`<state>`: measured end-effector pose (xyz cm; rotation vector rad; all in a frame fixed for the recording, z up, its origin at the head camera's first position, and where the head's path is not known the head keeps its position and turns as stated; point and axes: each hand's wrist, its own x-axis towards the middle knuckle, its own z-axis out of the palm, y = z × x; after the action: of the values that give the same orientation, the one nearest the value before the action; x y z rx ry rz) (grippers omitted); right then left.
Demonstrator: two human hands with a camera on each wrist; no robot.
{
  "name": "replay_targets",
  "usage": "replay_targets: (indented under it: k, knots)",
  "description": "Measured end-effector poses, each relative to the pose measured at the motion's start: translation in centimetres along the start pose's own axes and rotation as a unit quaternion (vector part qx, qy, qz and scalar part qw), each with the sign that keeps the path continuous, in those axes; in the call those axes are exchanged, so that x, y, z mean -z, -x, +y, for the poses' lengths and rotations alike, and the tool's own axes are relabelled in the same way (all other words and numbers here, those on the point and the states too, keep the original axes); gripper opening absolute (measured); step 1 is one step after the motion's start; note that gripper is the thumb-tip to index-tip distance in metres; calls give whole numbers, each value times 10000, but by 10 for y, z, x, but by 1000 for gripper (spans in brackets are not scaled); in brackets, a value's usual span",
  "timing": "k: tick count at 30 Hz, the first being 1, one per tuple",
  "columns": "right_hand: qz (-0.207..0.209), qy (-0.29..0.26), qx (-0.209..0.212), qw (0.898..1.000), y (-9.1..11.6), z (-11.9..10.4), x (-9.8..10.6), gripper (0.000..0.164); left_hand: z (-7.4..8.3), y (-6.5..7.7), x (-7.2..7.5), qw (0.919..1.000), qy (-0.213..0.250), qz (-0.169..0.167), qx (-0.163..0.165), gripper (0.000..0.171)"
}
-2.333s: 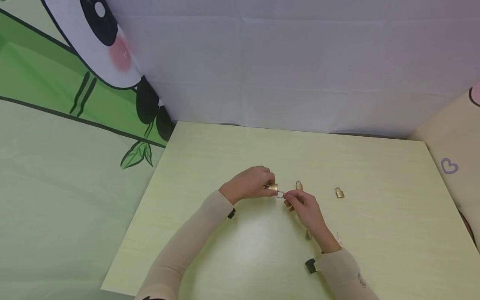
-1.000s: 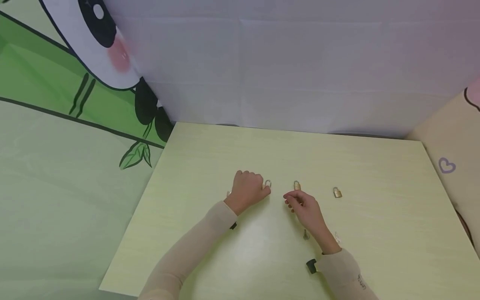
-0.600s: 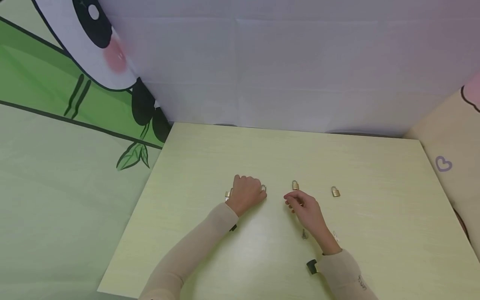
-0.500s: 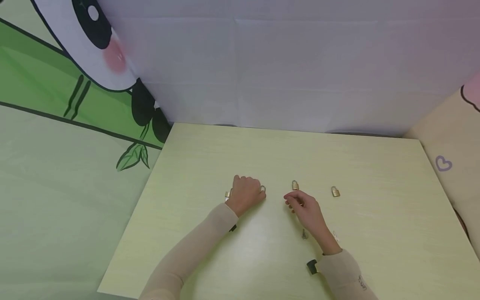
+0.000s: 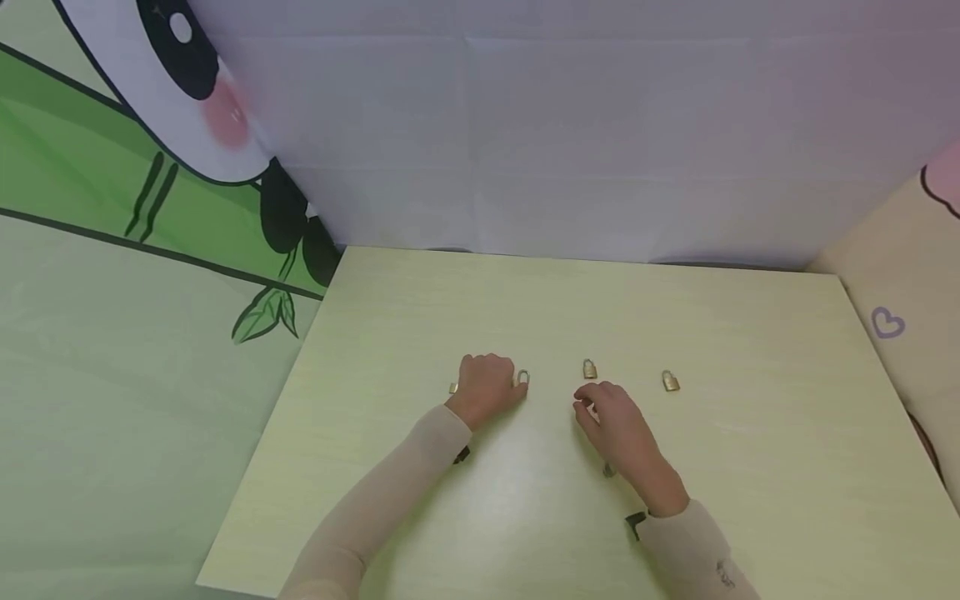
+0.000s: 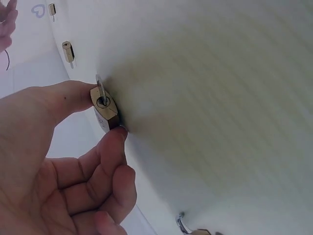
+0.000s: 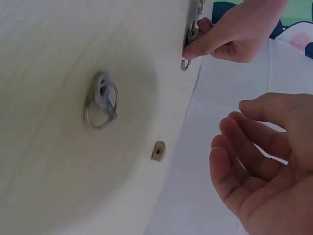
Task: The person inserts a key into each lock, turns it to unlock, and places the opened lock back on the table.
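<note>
At the pale wood-grain tabletop (image 5: pixel 465 300) before a lilac backdrop (image 5: pixel 562 142), the left hand (image 5: pixel 486 389) pinches a brass padlock (image 6: pixel 108 111); the loosely curled right hand (image 5: pixel 618 425) holds nothing.

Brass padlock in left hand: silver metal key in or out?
In: left wrist view shows the key projecting from the keyhole of the padlock the left hand pinches.

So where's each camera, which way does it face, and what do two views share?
Head: on the head, facing forward and down at the table; left hand, right hand and sleeves show.
Left wrist: on that wrist, facing the padlock the left hand pinches; part of the right hand shows.
Right wrist: on that wrist, facing the table and a key ring; both hands show.
Both wrist views share that padlock.
</note>
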<state>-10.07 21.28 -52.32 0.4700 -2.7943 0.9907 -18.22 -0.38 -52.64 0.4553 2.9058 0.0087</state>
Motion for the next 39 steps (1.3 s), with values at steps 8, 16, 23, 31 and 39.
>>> replay_targets:
  k: [8, 16, 23, 31, 39]
  knots:
    - [280, 1602, 871, 9828, 7, -4, 11, 18, -3, 0, -1, 9999, 108, 61, -36, 54]
    - [-9, 1676, 661, 9836, 10, -3, 15, 18, -3, 2, 3, 9997, 232, -29, 40, 56]
    - [-189, 1623, 476, 9854, 16, 2, 19, 17, 5, -2, 19, 9998, 8, 182, 18, 62]
    - [-159, 1670, 309, 9853, 26, 10, 27, 14, 43, -27, 27, 9996, 85, 42, -283, 57]
    - [-286, 1709, -3, 9849, 33, 17, 35, 13, 75, -46, 26, 9989, 239, -117, -377, 56]
